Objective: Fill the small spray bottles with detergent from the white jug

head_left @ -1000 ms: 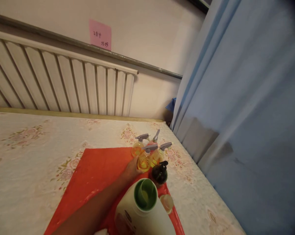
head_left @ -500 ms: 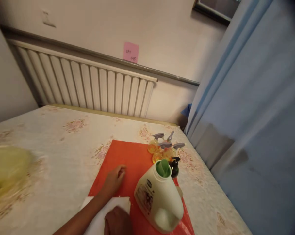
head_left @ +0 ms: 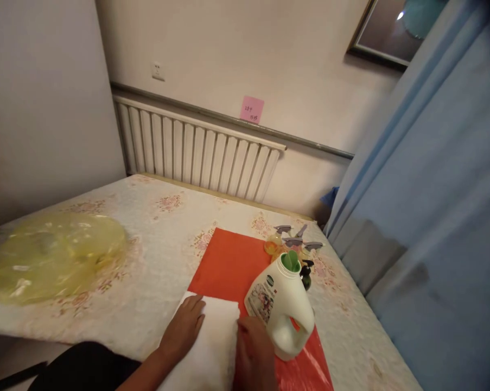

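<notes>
We rest our left hand (head_left: pixel 184 327) and right hand (head_left: pixel 255 355) flat and open on the white cloth (head_left: pixel 212 347), pinning it smooth at the bed's (head_left: pixel 155 260) near edge, beside the white detergent jug (head_left: pixel 281 307) standing on the red mat (head_left: pixel 228 263).

Two bare hands show at the bottom of the head view. The left hand (head_left: pixel 183 328) is uncovered, with no ring, watch or band on it; four fingers (head_left: pixel 196 307) can be told apart, lying close together, and the nails are too small to make out. Its wrist and forearm are bare too, with no sleeve down to the picture's lower edge. The right hand (head_left: pixel 255 355) is seen from the back, partly cut off by the lower edge, also without glove or jewellery. A dark, black garment (head_left: pixel 82 366) shows at the bottom left, plain and unmarked.
</notes>
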The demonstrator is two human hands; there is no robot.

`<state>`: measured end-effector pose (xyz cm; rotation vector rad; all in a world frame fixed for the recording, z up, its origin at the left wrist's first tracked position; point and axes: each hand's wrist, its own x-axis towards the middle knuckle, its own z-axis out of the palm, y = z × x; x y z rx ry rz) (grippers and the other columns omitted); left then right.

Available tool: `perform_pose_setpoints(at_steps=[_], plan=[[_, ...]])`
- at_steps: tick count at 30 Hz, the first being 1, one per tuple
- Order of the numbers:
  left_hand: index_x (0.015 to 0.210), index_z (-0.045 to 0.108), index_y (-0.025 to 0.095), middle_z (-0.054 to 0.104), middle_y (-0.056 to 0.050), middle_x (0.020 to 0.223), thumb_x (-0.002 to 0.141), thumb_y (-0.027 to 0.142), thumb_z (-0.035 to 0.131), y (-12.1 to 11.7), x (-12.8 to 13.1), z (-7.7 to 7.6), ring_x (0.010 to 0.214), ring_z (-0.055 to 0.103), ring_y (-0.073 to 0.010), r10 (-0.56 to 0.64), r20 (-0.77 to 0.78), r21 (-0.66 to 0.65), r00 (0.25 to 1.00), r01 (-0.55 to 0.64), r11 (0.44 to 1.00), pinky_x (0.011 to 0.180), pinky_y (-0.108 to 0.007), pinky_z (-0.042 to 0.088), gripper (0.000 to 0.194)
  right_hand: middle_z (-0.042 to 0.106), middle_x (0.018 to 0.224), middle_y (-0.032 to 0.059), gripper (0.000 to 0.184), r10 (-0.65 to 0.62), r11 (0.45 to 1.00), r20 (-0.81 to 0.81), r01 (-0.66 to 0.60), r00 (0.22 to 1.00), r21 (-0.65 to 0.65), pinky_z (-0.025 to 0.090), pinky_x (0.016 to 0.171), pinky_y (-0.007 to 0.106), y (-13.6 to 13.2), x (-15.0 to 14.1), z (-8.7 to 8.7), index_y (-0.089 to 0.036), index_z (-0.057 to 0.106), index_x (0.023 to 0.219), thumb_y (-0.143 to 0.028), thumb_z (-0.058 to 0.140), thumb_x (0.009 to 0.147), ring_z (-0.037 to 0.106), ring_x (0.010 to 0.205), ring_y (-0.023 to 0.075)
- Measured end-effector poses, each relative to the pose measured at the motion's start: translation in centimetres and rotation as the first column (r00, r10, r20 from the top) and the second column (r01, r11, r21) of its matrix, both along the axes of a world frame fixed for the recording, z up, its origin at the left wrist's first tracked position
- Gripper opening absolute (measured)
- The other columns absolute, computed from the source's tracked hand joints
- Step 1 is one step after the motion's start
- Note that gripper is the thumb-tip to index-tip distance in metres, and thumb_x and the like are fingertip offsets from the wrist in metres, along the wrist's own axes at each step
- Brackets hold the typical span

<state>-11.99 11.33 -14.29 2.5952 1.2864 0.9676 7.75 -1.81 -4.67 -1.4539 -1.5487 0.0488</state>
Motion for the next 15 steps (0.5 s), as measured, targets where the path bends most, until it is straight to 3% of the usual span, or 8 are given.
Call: perform_pose_setpoints(at_steps=[2,4,5,6,7,9,11,15], plan=[[0.111,0.063,0.02,0.066,-0.01,0.121,0.09,0.018,0.051,-0.2,0.1,0.1,0.115,0.058,-0.0254,0.007,-0.008,-0.003,1.0,-0.007,1.0,0.102,-0.045,0.05,0.024,0.07,0.098,0.0089,0.018,-0.185,0.981,-0.008,0.185,0.983,0.065,0.052,0.081,0.036,-1.6,3.1,1.7,-0.022,0.064,0.103,-0.027,0.052,0.091,0.066,0.091,0.0247],[0.111,0.063,0.02,0.065,-0.01,0.121,0.09,0.017,0.05,-0.4,0.2,0.3,0.116,0.058,-0.0252,0.013,-0.013,-0.004,1.0,-0.013,1.0,0.103,-0.045,0.049,0.024,0.068,0.107,0.014,0.032,-0.467,0.876,-0.077,0.473,0.881,0.094,0.049,0.087,0.041,-2.5,6.3,3.0,-0.018,0.061,0.114,-0.037,0.057,0.088,0.063,0.097,0.0288],[0.111,0.063,0.02,0.065,-0.009,0.121,0.09,0.017,0.05,-0.4,0.3,0.3,0.116,0.057,-0.0253,0.016,-0.017,-0.006,1.0,-0.016,1.0,0.103,-0.046,0.049,0.024,0.066,0.113,0.0168,0.047,-0.567,0.816,-0.091,0.573,0.819,0.08,0.047,0.091,0.046,-2.7,7.8,3.6,-0.015,0.059,0.121,-0.044,0.06,0.084,0.061,0.101,0.032],[0.11,0.063,0.019,0.065,-0.01,0.121,0.09,0.017,0.05,-0.5,0.3,0.4,0.116,0.057,-0.0256,0.017,-0.023,-0.01,1.0,-0.017,1.0,0.103,-0.046,0.049,0.024,0.064,0.118,0.0188,0.059,-0.61,0.789,-0.088,0.614,0.788,0.034,0.044,0.095,0.049,-2.6,9.2,4.0,-0.013,0.057,0.126,-0.05,0.063,0.08,0.059,0.107,0.035],[0.109,0.063,0.019,0.064,-0.01,0.122,0.09,0.017,0.05,-0.5,0.3,0.5,0.116,0.057,-0.0259,0.017,-0.03,-0.015,0.999,-0.018,1.0,0.103,-0.046,0.049,0.023,0.064,0.119,0.0193,0.066,-0.617,0.786,-0.096,0.617,0.781,-0.032,0.044,0.095,0.05,-2.4,10.2,4.4,-0.012,0.057,0.126,-0.054,0.064,0.076,0.059,0.107,0.0361],[0.109,0.063,0.019,0.064,-0.01,0.122,0.09,0.016,0.05,-0.6,0.3,0.7,0.116,0.057,-0.0263,0.019,-0.038,-0.024,0.999,-0.02,1.0,0.103,-0.046,0.049,0.024,0.068,0.116,0.0168,0.066,-0.55,0.829,-0.165,0.513,0.818,-0.223,0.047,0.092,0.046,-1.8,11.7,4.7,-0.014,0.061,0.121,-0.057,0.064,0.072,0.062,0.103,0.0349],[0.109,0.063,0.018,0.064,-0.01,0.122,0.089,0.014,0.049,-0.7,0.3,1.0,0.116,0.056,-0.026,0.015,-0.036,-0.035,0.999,-0.016,0.999,0.103,-0.046,0.048,0.024,0.071,0.113,0.0136,0.066,-0.512,0.833,-0.2,0.425,0.836,-0.356,0.05,0.088,0.042,-1.0,12.2,4.4,-0.017,0.064,0.118,-0.056,0.068,0.066,0.065,0.101,0.0346],[0.108,0.063,0.019,0.064,-0.009,0.121,0.089,0.013,0.049,-1.0,0.5,1.4,0.115,0.056,-0.0249,0.008,-0.024,-0.047,1.0,-0.009,0.999,0.102,-0.045,0.048,0.024,0.076,0.094,0.0096,0.064,-0.522,0.827,-0.262,0.406,0.811,-0.389,0.052,0.074,0.039,-0.2,12.3,2.2,-0.018,0.069,0.109,-0.049,0.078,0.054,0.068,0.09,0.0349]])
